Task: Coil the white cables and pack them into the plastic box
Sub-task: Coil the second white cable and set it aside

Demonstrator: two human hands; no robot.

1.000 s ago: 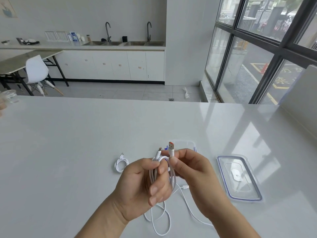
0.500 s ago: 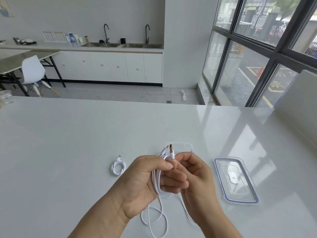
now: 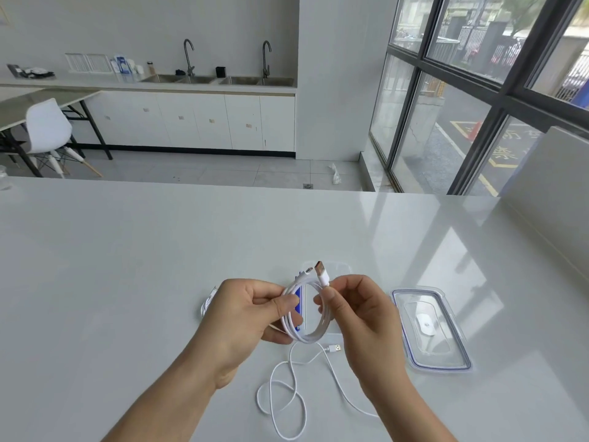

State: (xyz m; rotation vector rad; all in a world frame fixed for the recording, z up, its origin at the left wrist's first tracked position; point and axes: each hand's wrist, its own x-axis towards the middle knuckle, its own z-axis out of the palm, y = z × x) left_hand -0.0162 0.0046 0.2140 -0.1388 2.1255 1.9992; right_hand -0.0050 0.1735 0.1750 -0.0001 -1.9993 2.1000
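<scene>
Both hands hold a coiled white cable above the table. My left hand pinches the coil's left side; my right hand pinches its right side just below the USB plug, which sticks up beside the other connector. Behind the coil stands the clear plastic box, mostly hidden by the hands, with a blue clip showing through the loop. A second white cable lies loose on the table under my wrists. A small coiled white cable peeks out left of my left hand.
The box's clear lid with a blue seal lies flat to the right of my right hand. The white table stretches far ahead and left. A glass object sits at the far left edge.
My hands have drawn apart, and the bunched cable now shows as a round open coil held between them. The loose cable on the table is more exposed.
</scene>
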